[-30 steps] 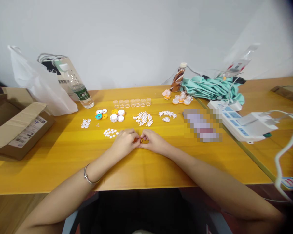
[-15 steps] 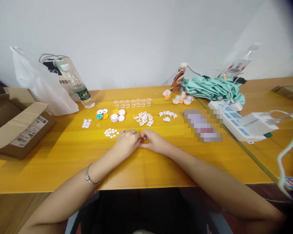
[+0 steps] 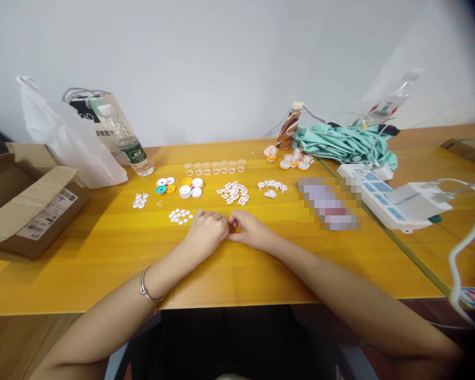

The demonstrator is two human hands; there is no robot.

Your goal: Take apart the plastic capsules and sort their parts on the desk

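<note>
Left hand [image 3: 208, 231] and right hand [image 3: 248, 230] meet, any grip impossible to tell; white discs [image 3: 178, 210] lie near, apparently for easy reach.

The left hand [image 3: 207, 231], knuckles up, meets the right hand [image 3: 248, 229] at the curled fingers [image 3: 224, 225]; the right thumb [image 3: 235, 237] points toward the left. Back from them, the left forearm [image 3: 116, 314] and right forearm [image 3: 352, 296] slant well apart.

A thin silvery bangle [image 3: 144, 290] rings the left forearm [image 3: 116, 314]; the clothing [image 3: 225, 343] is black.
</note>
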